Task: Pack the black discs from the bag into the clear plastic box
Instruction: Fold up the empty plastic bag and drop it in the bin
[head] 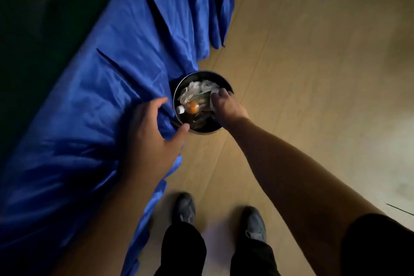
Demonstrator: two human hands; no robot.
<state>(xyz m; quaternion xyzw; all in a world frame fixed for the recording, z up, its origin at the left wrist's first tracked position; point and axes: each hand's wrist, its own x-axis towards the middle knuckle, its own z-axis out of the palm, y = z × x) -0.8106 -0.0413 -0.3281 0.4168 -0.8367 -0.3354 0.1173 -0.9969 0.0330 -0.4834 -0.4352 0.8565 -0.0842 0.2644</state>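
No black discs and no clear plastic box are in view. A round dark waste bin (202, 74) stands on the floor, filled with white crumpled paper, a bottle with a white cap and an orange-tinted item. My right hand (226, 105) reaches over the bin's right rim, its fingers curled down on a pale crumpled plastic piece (218, 91) that shows above and below the fingers. My left hand (152, 132) is spread open against the blue cloth left of the bin. Its thumb tip touches the bin's near rim.
A pleated blue cloth skirt (100, 87) hangs along the left side down to the wooden floor (302, 63), pressing against the bin. My two grey shoes (183, 208) and dark trousers stand at the bottom of the view. A dark green surface lies at the top left.
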